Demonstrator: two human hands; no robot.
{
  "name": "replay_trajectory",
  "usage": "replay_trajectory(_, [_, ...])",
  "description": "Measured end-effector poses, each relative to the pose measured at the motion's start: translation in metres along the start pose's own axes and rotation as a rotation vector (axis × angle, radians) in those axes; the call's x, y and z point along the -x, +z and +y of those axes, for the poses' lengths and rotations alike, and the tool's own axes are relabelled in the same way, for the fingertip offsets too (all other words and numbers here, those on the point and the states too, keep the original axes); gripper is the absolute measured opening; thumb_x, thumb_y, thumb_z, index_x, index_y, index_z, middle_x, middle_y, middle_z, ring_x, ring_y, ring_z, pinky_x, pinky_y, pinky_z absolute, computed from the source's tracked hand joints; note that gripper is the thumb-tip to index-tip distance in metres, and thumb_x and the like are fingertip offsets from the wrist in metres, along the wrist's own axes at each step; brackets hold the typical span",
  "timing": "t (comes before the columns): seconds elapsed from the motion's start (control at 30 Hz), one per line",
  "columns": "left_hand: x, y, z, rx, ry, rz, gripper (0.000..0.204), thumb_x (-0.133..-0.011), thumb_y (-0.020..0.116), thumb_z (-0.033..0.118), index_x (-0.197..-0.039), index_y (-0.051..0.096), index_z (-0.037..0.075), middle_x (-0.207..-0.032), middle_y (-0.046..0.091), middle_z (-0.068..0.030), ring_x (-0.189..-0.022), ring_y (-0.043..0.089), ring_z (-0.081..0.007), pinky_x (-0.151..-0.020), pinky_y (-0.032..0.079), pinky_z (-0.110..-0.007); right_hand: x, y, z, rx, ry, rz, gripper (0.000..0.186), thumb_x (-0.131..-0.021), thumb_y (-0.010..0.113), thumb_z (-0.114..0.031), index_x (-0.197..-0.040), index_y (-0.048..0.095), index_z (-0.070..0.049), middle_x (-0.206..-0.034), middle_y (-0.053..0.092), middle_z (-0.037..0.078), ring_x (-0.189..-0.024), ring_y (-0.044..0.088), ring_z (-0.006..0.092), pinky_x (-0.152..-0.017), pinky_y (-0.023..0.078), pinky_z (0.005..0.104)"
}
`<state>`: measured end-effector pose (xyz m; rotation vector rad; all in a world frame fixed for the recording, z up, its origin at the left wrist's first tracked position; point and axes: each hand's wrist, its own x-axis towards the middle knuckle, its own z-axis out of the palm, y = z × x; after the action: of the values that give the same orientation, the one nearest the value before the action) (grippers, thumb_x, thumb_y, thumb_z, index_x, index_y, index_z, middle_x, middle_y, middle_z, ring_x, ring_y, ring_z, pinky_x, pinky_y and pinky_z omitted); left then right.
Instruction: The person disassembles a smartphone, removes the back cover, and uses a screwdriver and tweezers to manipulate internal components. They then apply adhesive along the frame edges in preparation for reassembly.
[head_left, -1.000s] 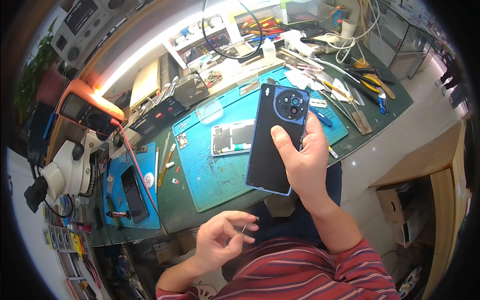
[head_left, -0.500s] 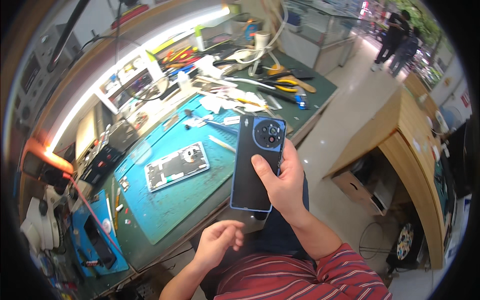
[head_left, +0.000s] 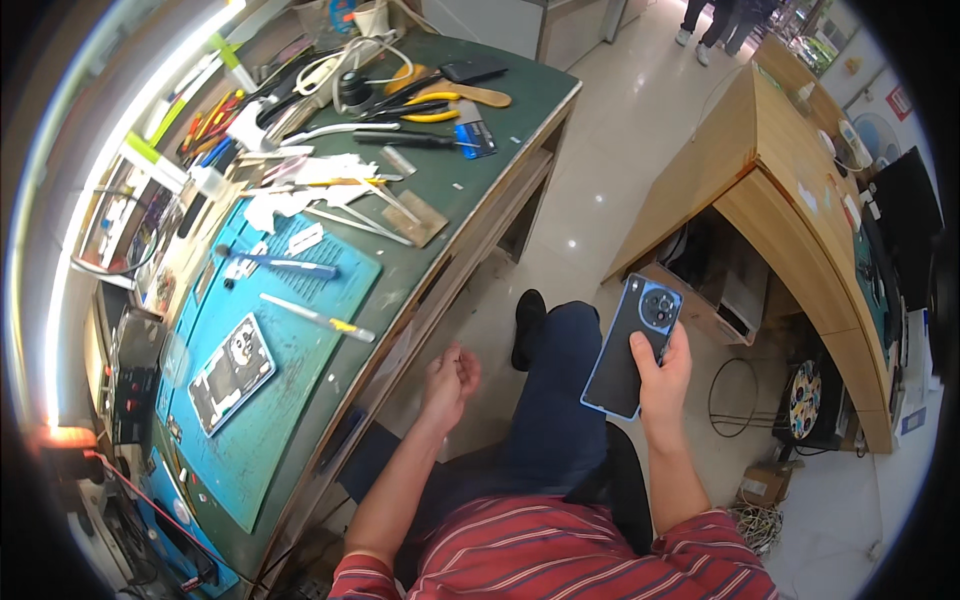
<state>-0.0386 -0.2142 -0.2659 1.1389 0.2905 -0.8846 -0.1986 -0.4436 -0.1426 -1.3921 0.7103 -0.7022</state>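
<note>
My right hand (head_left: 664, 376) grips a smartphone (head_left: 634, 352) over the floor, to the right of my knee. The phone has a dark back with blue edges and a round camera bump near its top; my thumb presses on its back. Near the bench's front edge, my left hand (head_left: 450, 384) hangs with its fingers curled in and nothing visible in them. An opened phone body (head_left: 232, 374), its inner parts bare, lies on the blue work mat (head_left: 300, 390). Beside it on the mat are a blue-handled brush (head_left: 285, 262) and a thin yellow-and-white tool (head_left: 318, 317).
Black-and-yellow pliers (head_left: 425, 110), a wooden-handled tool (head_left: 480, 94) and crumpled white tissue (head_left: 275, 208) lie on the green bench top. A bright lamp (head_left: 65, 250) runs along the left. A wooden desk (head_left: 690, 160) stands at right, with a carton (head_left: 765, 484) below. Two people's legs (head_left: 705, 25) show far off.
My view has turned to the right, away from the bench. My right hand has carried the smartphone rightward, away from the bench. My left hand stays empty and curled.
</note>
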Motion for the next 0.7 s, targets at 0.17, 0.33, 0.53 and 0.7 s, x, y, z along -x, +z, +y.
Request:
replay_trajectory(0.17, [-0.034, 0.015, 0.010, 0.115, 0.028, 0.041, 0.024, -0.109, 0.060, 0.022, -0.120, 0.067, 0.001, -0.099, 0.071, -0.0071, -0.080, 0.066, -0.0109, -0.072, 0.058, -0.024, -0.021, -0.016, 0.030, -0.035, 0.045, 0.042, 0.024, -0.101, 0.066, -0.004, -0.124, 0.060, 0.000, -0.111, 0.069, 0.004, -0.098, 0.064, 0.0088, -0.088, 0.052, 0.0261])
replay_trajectory(0.33, [-0.061, 0.019, 0.009, 0.214, -0.009, 0.013, 0.026, -0.109, 0.059, 0.029, -0.103, 0.064, 0.004, -0.086, 0.063, -0.0041, -0.071, 0.059, -0.0100, -0.062, 0.049, -0.023, -0.038, -0.014, 0.043, -0.057, 0.119, 0.020, 0.024, -0.101, 0.066, -0.003, -0.124, 0.060, 0.000, -0.112, 0.070, 0.004, -0.099, 0.064, 0.0086, -0.088, 0.052, 0.0254])
replay_trajectory(0.53, [-0.061, 0.036, 0.006, 0.097, -0.078, -0.017, 0.044, -0.108, 0.060, 0.045, -0.082, 0.050, 0.011, -0.064, 0.040, 0.0033, -0.050, 0.035, -0.0078, -0.045, 0.024, -0.025, -0.047, -0.014, 0.054, -0.070, 0.133, 0.021, 0.025, -0.101, 0.066, -0.002, -0.125, 0.059, 0.001, -0.113, 0.070, 0.004, -0.099, 0.064, 0.0083, -0.088, 0.052, 0.0246])
replay_trajectory(0.7, [-0.058, 0.027, 0.014, 0.090, -0.183, -0.235, 0.036, -0.108, 0.062, 0.038, -0.089, 0.058, 0.007, -0.069, 0.051, 0.0022, -0.054, 0.048, -0.0081, -0.047, 0.037, -0.022, -0.045, -0.012, 0.055, -0.075, 0.137, 0.016, 0.028, -0.101, 0.066, -0.003, -0.127, 0.058, 0.001, -0.114, 0.070, 0.004, -0.099, 0.065, 0.0084, -0.088, 0.052, 0.0250])
